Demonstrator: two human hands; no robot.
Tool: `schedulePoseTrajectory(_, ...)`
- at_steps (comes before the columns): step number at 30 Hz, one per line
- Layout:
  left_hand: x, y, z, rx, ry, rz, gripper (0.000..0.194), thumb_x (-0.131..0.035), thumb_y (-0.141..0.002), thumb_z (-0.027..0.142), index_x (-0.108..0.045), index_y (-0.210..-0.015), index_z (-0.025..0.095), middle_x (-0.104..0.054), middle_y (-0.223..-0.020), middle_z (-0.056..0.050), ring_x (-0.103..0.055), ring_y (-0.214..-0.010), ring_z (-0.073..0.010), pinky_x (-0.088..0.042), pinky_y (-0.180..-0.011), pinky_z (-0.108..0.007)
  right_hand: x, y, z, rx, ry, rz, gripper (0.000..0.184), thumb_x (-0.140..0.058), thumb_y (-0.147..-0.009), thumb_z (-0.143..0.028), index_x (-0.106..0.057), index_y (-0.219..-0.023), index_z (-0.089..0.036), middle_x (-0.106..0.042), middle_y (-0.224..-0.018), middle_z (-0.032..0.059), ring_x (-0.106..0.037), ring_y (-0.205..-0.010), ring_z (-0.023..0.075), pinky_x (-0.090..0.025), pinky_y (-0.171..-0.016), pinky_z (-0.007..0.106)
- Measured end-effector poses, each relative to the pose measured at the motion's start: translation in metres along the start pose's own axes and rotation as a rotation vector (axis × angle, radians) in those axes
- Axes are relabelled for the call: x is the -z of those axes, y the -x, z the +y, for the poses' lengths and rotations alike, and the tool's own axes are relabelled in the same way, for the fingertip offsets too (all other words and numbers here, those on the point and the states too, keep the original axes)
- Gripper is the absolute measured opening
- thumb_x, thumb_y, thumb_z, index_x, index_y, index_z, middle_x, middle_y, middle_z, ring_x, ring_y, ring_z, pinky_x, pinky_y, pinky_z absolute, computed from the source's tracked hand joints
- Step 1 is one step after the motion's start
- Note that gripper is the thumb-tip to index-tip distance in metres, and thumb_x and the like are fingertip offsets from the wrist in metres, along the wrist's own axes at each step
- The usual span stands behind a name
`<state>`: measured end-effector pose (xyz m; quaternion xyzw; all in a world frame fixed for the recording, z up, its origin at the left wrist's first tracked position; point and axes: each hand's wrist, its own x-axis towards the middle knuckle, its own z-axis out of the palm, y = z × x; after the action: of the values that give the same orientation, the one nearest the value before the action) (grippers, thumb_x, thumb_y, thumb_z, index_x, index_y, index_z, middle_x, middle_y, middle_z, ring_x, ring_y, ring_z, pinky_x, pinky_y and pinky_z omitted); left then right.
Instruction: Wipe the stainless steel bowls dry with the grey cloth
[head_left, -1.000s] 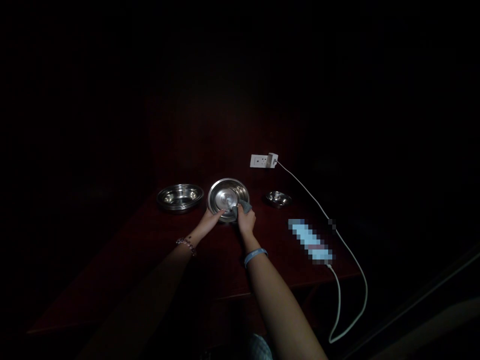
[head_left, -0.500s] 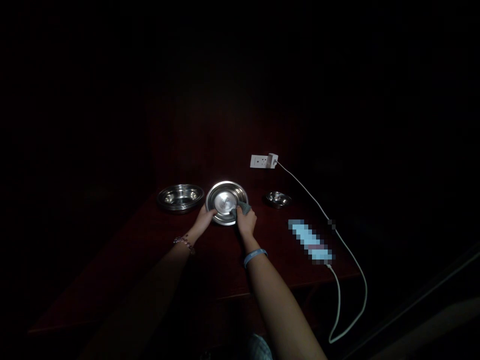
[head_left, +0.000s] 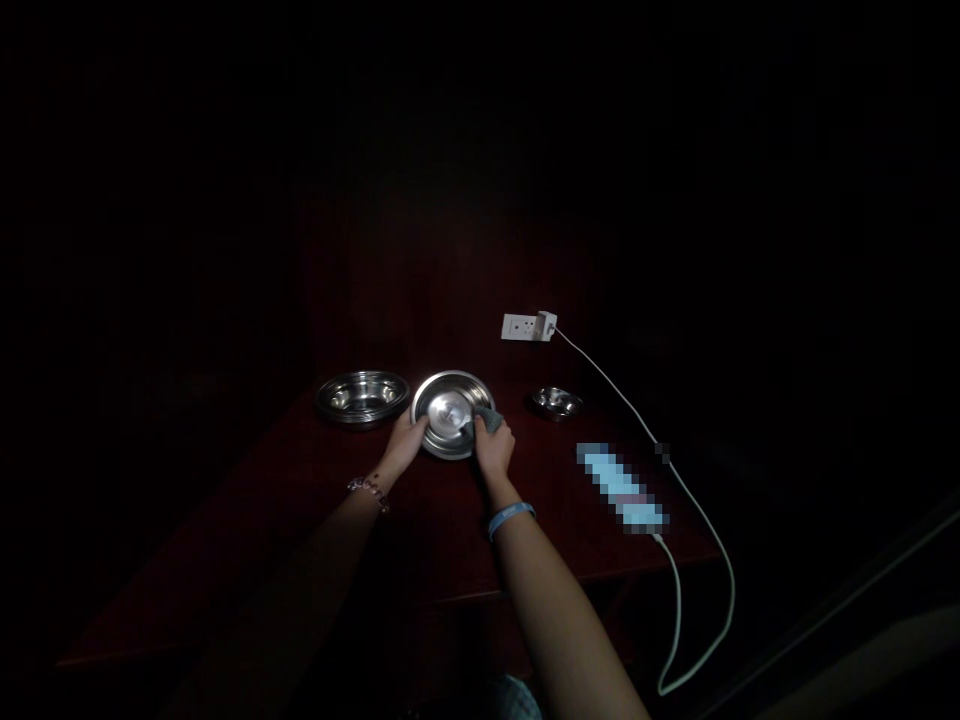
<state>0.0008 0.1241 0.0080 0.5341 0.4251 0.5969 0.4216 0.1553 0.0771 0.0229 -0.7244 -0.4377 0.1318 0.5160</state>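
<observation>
A shiny steel bowl [head_left: 444, 404] is held up in front of me, tilted so its inside faces me. My left hand [head_left: 406, 443] grips its lower left rim, thumb over the edge. In my right hand [head_left: 494, 447] is a bunched grey cloth [head_left: 489, 420], pressed against the bowl's right inner side. The fingers behind the rim are hidden. To the left, close to the held bowl, sits a stack of steel bowls [head_left: 363, 398]. A smaller steel bowl [head_left: 556, 403] rests to the right.
Everything stands on a dark red table [head_left: 420, 540]. A bright, blurred-out phone-like object [head_left: 621, 487] lies at right, joined to a white cable [head_left: 724, 560] that loops past the table edge. The cable runs up to a charger [head_left: 546, 325] in a wall socket [head_left: 517, 327].
The held bowl leans back slightly more than before. The cloth and my right hand have shifted a little on its right side; the whole view has moved slightly.
</observation>
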Motion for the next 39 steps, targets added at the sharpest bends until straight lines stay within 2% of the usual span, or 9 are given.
schedulePoseTrajectory(4, -0.004, 0.000, -0.002, 0.001, 0.016, -0.004, 0.032, -0.061, -0.078, 0.019, -0.067, -0.109, 0.016, -0.073, -0.114, -0.010, -0.064, -0.116, -0.0268, -0.045, -0.108, -0.038, -0.001, -0.002, 0.001, 0.001, -0.018, 0.007, 0.031, -0.058, -0.090, -0.037, -0.074, -0.107, -0.016, -0.077, -0.106, 0.0120, -0.072, -0.100, 0.0238, -0.052, -0.085, 0.028)
schedulePoseTrajectory(8, -0.011, 0.001, -0.002, -0.065, 0.095, -0.041, 0.049, -0.065, -0.077, 0.015, -0.056, -0.125, 0.015, -0.066, -0.127, -0.010, -0.057, -0.128, -0.0262, -0.040, -0.113, -0.036, -0.003, -0.005, 0.002, -0.034, -0.015, 0.014, 0.034, -0.057, -0.090, -0.038, -0.074, -0.107, -0.015, -0.076, -0.106, 0.0135, -0.072, -0.099, 0.0240, -0.052, -0.085, 0.028)
schedulePoseTrajectory(14, -0.016, 0.001, -0.014, -0.136, 0.091, -0.123, 0.071, -0.074, -0.070, 0.023, -0.044, -0.134, 0.018, -0.060, -0.132, -0.011, -0.050, -0.134, -0.0289, -0.031, -0.119, -0.043, -0.006, -0.008, 0.004, -0.056, -0.082, 0.031, 0.035, -0.057, -0.089, -0.038, -0.075, -0.109, -0.015, -0.077, -0.105, 0.0117, -0.072, -0.098, 0.0231, -0.052, -0.085, 0.028)
schedulePoseTrajectory(18, -0.014, -0.004, -0.019, -0.079, 0.074, -0.112, 0.077, -0.073, -0.072, 0.027, -0.040, -0.141, 0.018, -0.054, -0.141, -0.015, -0.043, -0.141, -0.0308, -0.027, -0.121, -0.045, -0.007, -0.008, 0.005, -0.065, -0.108, 0.019, 0.035, -0.058, -0.088, -0.039, -0.076, -0.105, -0.015, -0.077, -0.104, 0.0124, -0.073, -0.098, 0.0247, -0.053, -0.084, 0.029)
schedulePoseTrajectory(24, -0.014, -0.010, -0.017, -0.048, 0.162, -0.095, 0.081, -0.065, -0.067, 0.013, -0.042, -0.145, 0.017, -0.047, -0.153, -0.014, -0.038, -0.146, -0.0280, -0.025, -0.123, -0.040, -0.008, -0.007, 0.006, -0.041, -0.117, -0.011, 0.033, -0.058, -0.088, -0.038, -0.076, -0.105, -0.017, -0.078, -0.105, 0.0108, -0.073, -0.099, 0.0237, -0.054, -0.085, 0.029)
schedulePoseTrajectory(28, -0.012, -0.011, -0.017, 0.028, 0.231, -0.076, 0.074, -0.063, -0.064, 0.013, -0.051, -0.137, 0.015, -0.057, -0.143, -0.014, -0.047, -0.139, -0.0300, -0.030, -0.121, -0.041, -0.007, -0.006, 0.005, -0.055, -0.089, -0.027, 0.035, -0.058, -0.089, -0.041, -0.075, -0.107, -0.016, -0.077, -0.107, 0.0120, -0.072, -0.101, 0.0249, -0.054, -0.087, 0.030)
schedulePoseTrajectory(33, -0.005, -0.008, -0.010, 0.060, 0.226, -0.036, 0.050, -0.059, -0.059, 0.015, -0.066, -0.109, 0.015, -0.072, -0.113, -0.010, -0.061, -0.120, -0.0312, -0.042, -0.111, -0.043, -0.004, -0.005, 0.003, -0.069, -0.062, -0.043, 0.035, -0.060, -0.087, -0.039, -0.075, -0.108, -0.015, -0.076, -0.109, 0.0126, -0.072, -0.103, 0.0252, -0.053, -0.089, 0.030)
schedulePoseTrajectory(36, -0.001, -0.005, -0.004, 0.056, 0.173, 0.000, 0.039, -0.057, -0.059, 0.017, -0.067, -0.097, 0.016, -0.073, -0.099, -0.007, -0.064, -0.112, -0.0306, -0.047, -0.104, -0.043, -0.004, -0.004, 0.003, -0.025, -0.086, -0.052, 0.033, -0.059, -0.087, -0.035, -0.074, -0.110, -0.016, -0.076, -0.109, 0.0117, -0.072, -0.103, 0.0238, -0.052, -0.089, 0.029)
schedulePoseTrajectory(39, 0.000, -0.004, -0.002, 0.082, 0.140, 0.032, 0.034, -0.056, -0.060, 0.019, -0.067, -0.091, 0.016, -0.073, -0.093, -0.007, -0.065, -0.106, -0.0301, -0.049, -0.100, -0.042, -0.004, -0.003, 0.003, 0.001, -0.068, -0.047, 0.033, -0.059, -0.087, -0.034, -0.073, -0.111, -0.016, -0.076, -0.108, 0.0118, -0.072, -0.102, 0.0236, -0.052, -0.089, 0.029)
